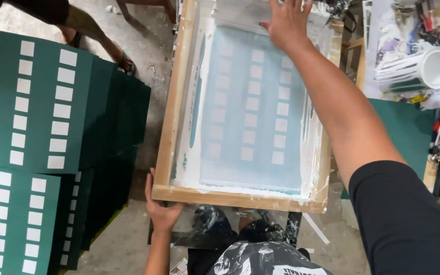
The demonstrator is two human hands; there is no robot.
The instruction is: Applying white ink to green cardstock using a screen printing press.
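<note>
- Frame point(240, 196) is the thing in hand: a wooden screen-printing frame with pale mesh stretched across it, lying flat on the surface in front of me, between the green stacks on my left and the cluttered bench on my right
- My left hand point(161, 209) has its grip closed on the near left corner, thumb up against the wood and fingers under the rail
- My right hand point(287, 23) lies flat with fingers spread on the far end of the mesh; that grip is apart, pressing, clamped on nothing
- Handling, as I judge it: the wood is stiff and fairly light for its size, but broad and awkward, so it wants two holds well apart on the rails
- I would keep off the mesh point(253, 112); it looks taut and thin, likely to dent or tear, and the white ink smeared along its edges will be slippery
- Looks: bare pale wood, ink-stained at the near rail; mesh tinted blue-green with rows of light rectangles showing through
- Sheets point(24, 102) to the left are dark green, printed with matching rows of white rectangles, fanned in overlapping stacks
- White roll point(416, 69) lies on the bench at far right
</note>
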